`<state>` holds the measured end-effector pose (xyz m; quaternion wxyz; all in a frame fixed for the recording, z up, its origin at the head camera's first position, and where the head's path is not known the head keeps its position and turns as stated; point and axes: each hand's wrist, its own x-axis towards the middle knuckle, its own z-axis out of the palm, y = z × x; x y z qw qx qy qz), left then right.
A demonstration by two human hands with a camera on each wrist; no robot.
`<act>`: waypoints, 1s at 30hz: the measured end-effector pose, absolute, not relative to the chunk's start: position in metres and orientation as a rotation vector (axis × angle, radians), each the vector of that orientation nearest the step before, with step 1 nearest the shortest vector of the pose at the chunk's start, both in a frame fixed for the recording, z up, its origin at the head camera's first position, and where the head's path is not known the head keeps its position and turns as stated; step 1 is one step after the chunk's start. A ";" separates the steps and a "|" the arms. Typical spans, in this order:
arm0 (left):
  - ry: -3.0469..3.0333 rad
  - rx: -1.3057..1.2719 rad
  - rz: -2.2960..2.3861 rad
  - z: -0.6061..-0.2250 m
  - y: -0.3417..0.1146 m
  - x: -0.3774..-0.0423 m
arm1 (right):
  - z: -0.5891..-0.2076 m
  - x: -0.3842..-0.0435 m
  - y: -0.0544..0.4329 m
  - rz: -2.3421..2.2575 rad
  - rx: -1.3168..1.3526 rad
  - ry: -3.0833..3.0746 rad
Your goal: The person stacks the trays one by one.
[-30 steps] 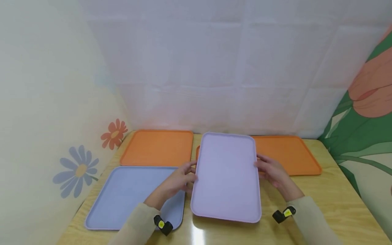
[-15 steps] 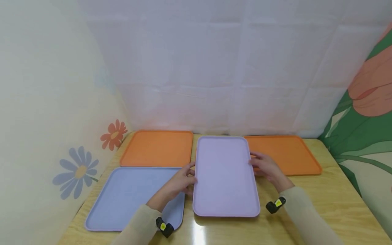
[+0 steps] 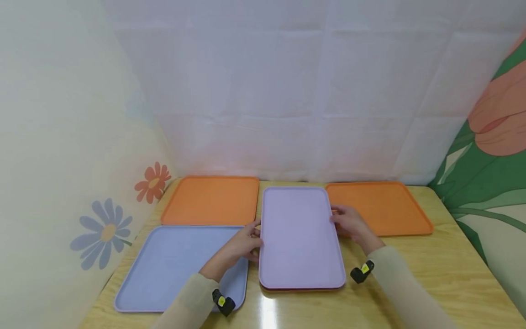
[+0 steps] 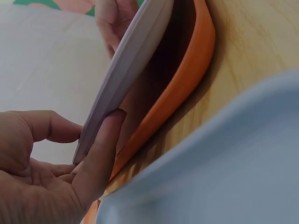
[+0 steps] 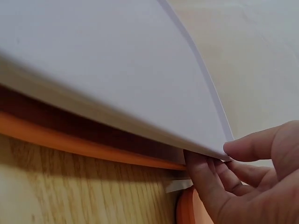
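Note:
A lilac rectangular tray is held between both hands, its long sides running away from the person. My left hand pinches its left rim, thumb on top and fingers beneath, as the left wrist view shows. On the opposite rim, my right hand grips the same way. Directly below lies an orange tray, almost wholly covered in the head view. Both wrist views show a dark gap between the lilac tray and this orange one.
A blue tray lies at the left front, partly under the left forearm. Behind it sits an orange tray; another orange tray is at the back right. All rest on a wooden table against a white cloth backdrop.
The lilac tray has come down and slightly left, straightening over the orange tray beneath it. My right hand has moved left with it; my left hand has barely shifted.

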<state>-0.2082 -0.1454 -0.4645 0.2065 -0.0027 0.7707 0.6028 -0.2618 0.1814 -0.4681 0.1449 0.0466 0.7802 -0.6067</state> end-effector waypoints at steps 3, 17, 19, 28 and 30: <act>2.146 -0.016 1.687 -0.464 -0.145 -0.209 | -0.469 -0.263 0.179 -1.715 0.153 2.280; 2.259 -0.018 1.572 -0.465 -0.140 -0.211 | -0.464 -0.265 0.172 -1.506 0.172 2.455; 2.297 0.005 1.526 -0.463 -0.139 -0.210 | -0.463 -0.265 0.172 -1.474 0.172 2.474; 2.389 0.064 1.400 -0.462 -0.135 -0.211 | -0.456 -0.263 0.168 -1.303 0.148 2.580; 2.420 0.067 1.355 -0.462 -0.135 -0.211 | -0.456 -0.262 0.167 -1.271 0.137 2.611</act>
